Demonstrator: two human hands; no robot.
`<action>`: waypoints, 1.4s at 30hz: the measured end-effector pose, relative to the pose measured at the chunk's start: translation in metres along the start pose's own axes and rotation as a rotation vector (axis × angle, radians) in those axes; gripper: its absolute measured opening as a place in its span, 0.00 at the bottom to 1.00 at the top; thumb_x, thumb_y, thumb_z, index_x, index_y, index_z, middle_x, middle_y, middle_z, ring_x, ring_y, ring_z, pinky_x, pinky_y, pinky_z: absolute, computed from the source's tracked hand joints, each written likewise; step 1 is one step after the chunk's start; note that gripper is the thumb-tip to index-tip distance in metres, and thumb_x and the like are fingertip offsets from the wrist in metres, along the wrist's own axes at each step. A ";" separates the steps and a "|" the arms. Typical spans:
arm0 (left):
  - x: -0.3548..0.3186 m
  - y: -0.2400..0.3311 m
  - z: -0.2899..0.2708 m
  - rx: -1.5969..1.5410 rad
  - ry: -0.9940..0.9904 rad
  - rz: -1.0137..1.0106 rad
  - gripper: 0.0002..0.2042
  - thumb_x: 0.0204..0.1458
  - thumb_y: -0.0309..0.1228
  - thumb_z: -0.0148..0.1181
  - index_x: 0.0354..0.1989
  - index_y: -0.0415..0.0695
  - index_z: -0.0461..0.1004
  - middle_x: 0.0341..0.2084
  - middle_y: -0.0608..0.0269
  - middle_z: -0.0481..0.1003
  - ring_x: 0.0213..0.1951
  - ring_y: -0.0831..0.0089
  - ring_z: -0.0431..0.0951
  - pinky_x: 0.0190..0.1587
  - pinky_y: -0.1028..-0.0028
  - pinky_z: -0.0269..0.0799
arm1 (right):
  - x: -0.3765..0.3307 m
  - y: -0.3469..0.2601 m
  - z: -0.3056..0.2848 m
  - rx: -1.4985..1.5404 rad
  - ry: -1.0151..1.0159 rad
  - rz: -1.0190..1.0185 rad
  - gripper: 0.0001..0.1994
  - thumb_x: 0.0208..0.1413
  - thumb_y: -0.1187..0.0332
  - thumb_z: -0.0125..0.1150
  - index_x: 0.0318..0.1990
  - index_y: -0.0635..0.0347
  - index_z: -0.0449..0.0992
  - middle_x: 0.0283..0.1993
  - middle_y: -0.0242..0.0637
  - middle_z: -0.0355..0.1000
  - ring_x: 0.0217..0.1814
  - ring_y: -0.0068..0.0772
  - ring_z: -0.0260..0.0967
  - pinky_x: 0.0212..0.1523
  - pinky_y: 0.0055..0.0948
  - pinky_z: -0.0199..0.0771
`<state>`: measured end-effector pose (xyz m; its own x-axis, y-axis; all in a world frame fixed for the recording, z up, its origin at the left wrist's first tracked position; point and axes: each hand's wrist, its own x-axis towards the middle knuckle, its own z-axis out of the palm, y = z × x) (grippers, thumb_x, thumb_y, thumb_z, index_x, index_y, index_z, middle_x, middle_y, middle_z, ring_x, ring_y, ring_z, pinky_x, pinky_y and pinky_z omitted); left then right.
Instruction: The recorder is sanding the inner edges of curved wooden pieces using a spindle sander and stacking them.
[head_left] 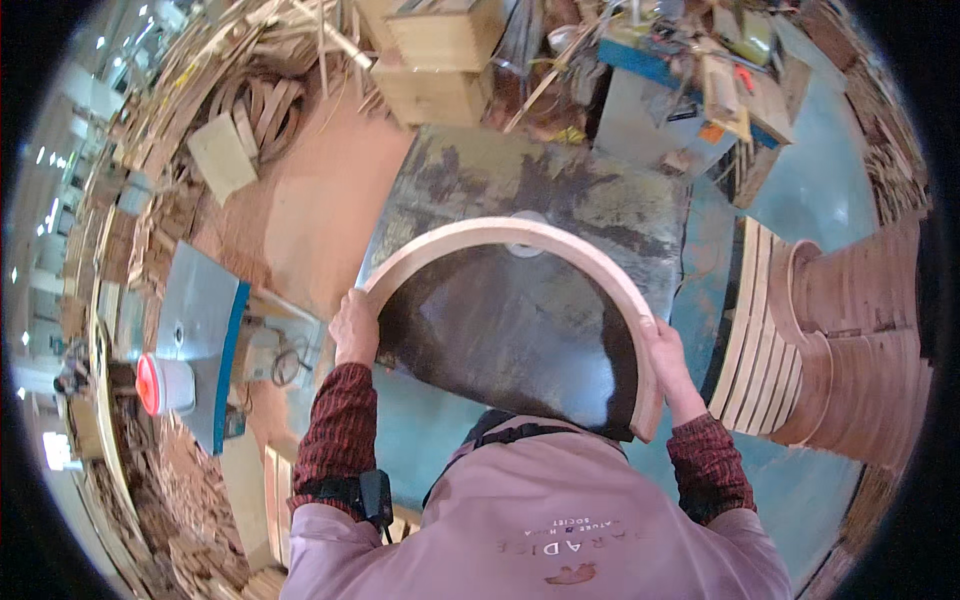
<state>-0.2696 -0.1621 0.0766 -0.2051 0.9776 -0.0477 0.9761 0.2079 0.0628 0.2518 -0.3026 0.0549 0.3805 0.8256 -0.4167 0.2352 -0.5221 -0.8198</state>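
I hold a curved, arch-shaped piece of pale bent wood flat on a dark, worn metal table. My left hand grips the arch's left end near the table's left edge. My right hand grips the right end close to the table's near right corner. A round pale disc shows at the table's middle, partly under the top of the arch.
Stacks of similar curved wood pieces stand to the right on the blue-green floor. Wooden boxes and scrap strips lie beyond the table. A cluttered bench is at back right. A machine with a red-and-white container is on the left.
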 end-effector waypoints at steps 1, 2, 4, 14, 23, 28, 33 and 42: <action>0.003 -0.004 0.003 0.003 0.008 -0.003 0.08 0.63 0.31 0.57 0.45 0.40 0.71 0.45 0.44 0.80 0.45 0.42 0.83 0.46 0.47 0.79 | -0.005 -0.011 0.001 0.017 -0.014 0.010 0.25 0.70 0.53 0.53 0.62 0.66 0.77 0.53 0.48 0.81 0.57 0.38 0.77 0.59 0.36 0.73; 0.006 -0.013 0.007 0.000 0.009 0.015 0.08 0.63 0.31 0.57 0.45 0.40 0.71 0.45 0.44 0.80 0.44 0.42 0.83 0.46 0.47 0.78 | -0.004 -0.016 -0.002 -0.090 0.000 -0.006 0.26 0.69 0.52 0.54 0.62 0.66 0.76 0.55 0.50 0.81 0.59 0.43 0.77 0.60 0.37 0.73; 0.005 -0.007 0.001 0.017 -0.007 0.043 0.09 0.62 0.32 0.58 0.45 0.41 0.72 0.44 0.45 0.80 0.44 0.42 0.83 0.46 0.46 0.78 | 0.002 -0.004 -0.003 -0.156 0.049 -0.090 0.29 0.67 0.49 0.56 0.64 0.65 0.75 0.58 0.57 0.78 0.64 0.53 0.75 0.64 0.39 0.72; 0.048 0.042 -0.002 0.034 0.246 0.307 0.22 0.55 0.50 0.66 0.44 0.42 0.75 0.43 0.49 0.79 0.51 0.47 0.79 0.48 0.47 0.77 | -0.118 0.033 0.009 -0.122 0.341 -0.300 0.26 0.66 0.62 0.57 0.68 0.63 0.69 0.54 0.55 0.76 0.55 0.57 0.76 0.59 0.46 0.74; 0.060 0.051 0.000 -0.032 0.071 0.336 0.20 0.64 0.49 0.58 0.40 0.42 0.75 0.37 0.44 0.81 0.39 0.42 0.83 0.42 0.46 0.78 | -0.116 0.034 0.025 -0.170 0.465 -0.261 0.20 0.69 0.68 0.53 0.65 0.63 0.72 0.59 0.57 0.75 0.62 0.59 0.74 0.64 0.45 0.73; 0.063 0.036 -0.001 -0.021 0.001 0.228 0.17 0.63 0.46 0.61 0.40 0.42 0.77 0.36 0.44 0.83 0.41 0.43 0.83 0.42 0.46 0.77 | -0.107 0.002 0.022 -0.158 0.384 -0.214 0.20 0.69 0.69 0.53 0.65 0.63 0.72 0.61 0.57 0.75 0.64 0.58 0.73 0.65 0.44 0.73; 0.058 0.010 0.003 -0.032 0.070 0.268 0.18 0.64 0.46 0.60 0.39 0.40 0.75 0.36 0.45 0.82 0.39 0.43 0.83 0.41 0.47 0.78 | -0.094 -0.020 0.023 -0.188 0.349 -0.262 0.20 0.69 0.70 0.53 0.66 0.62 0.72 0.61 0.56 0.75 0.64 0.58 0.73 0.65 0.44 0.73; 0.041 0.000 -0.012 0.024 0.051 0.113 0.18 0.61 0.45 0.63 0.35 0.40 0.75 0.32 0.45 0.81 0.38 0.42 0.83 0.40 0.47 0.78 | -0.064 -0.035 0.023 -0.317 0.241 -0.273 0.20 0.69 0.66 0.53 0.66 0.57 0.70 0.55 0.55 0.77 0.56 0.60 0.75 0.57 0.51 0.76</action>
<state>-0.2790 -0.1217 0.0866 -0.0963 0.9953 0.0090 0.9946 0.0959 0.0408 0.1984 -0.3322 0.1016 0.4540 0.8883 -0.0694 0.6023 -0.3633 -0.7108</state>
